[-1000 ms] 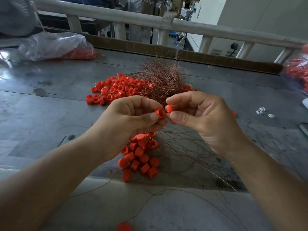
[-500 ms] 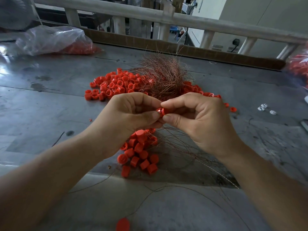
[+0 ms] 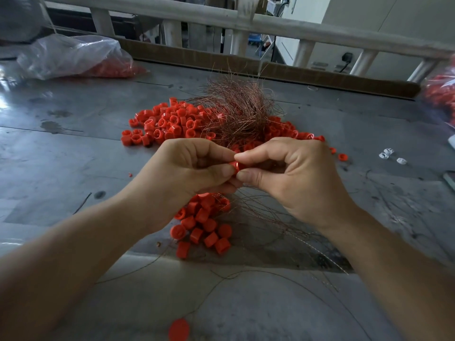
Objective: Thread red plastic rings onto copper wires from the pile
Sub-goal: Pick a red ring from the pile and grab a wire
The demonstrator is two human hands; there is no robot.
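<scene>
Left grip (image 3: 197, 173), right grip (image 3: 290, 178), ring (image 3: 235, 166) between

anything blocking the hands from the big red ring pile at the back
Partly: the copper wire bundle lies over the middle of the red ring pile; its left part is bare. The left hand and right hand pinch one ring.

Bright red rings (image 3: 172, 121) lie heaped beside a coppery-brown wire tangle (image 3: 236, 112) on the mottled, stained grey desk (image 3: 61, 163).
</scene>
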